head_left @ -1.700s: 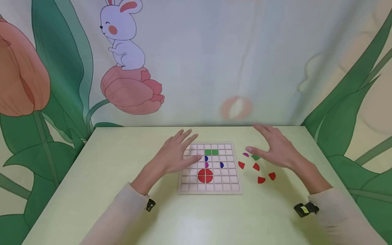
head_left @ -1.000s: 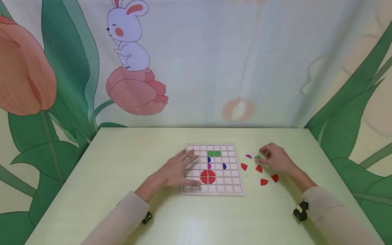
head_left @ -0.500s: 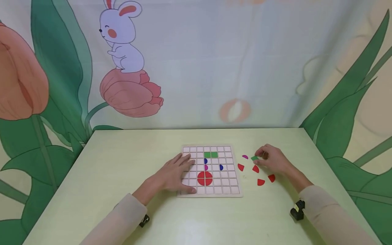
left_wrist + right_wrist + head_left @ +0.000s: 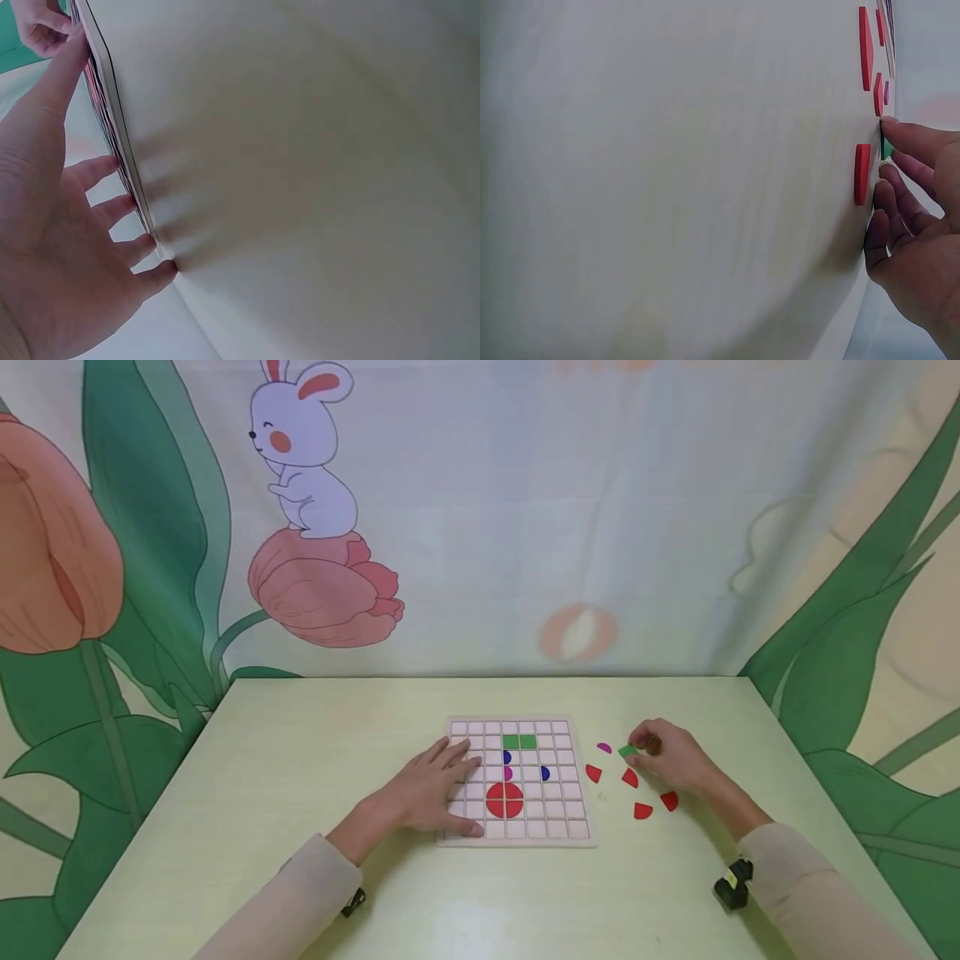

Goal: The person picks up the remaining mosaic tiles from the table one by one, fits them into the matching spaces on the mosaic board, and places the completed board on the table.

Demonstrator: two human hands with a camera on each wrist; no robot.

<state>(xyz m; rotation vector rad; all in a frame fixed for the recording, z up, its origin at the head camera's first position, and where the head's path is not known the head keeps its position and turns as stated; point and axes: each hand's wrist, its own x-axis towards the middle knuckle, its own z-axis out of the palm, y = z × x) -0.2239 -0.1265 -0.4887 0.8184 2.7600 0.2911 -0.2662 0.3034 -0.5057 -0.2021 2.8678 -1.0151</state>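
Left hand (image 4: 426, 787), fingers spread, resting on left side of white grid board (image 4: 556, 810), right hand (image 4: 671, 757), well apart from the left, pinching green piece (image 4: 626, 751), right of board, purple piece (image 4: 604, 748) and four red pieces (image 4: 642, 811) near, on pale table (image 4: 315, 743).

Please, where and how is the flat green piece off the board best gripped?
Probably by its right end, pinched across near and far edges, coming from the right: the flat green piece looks thin, and its free end points toward the white gridded board. The right hand pinches it this way.
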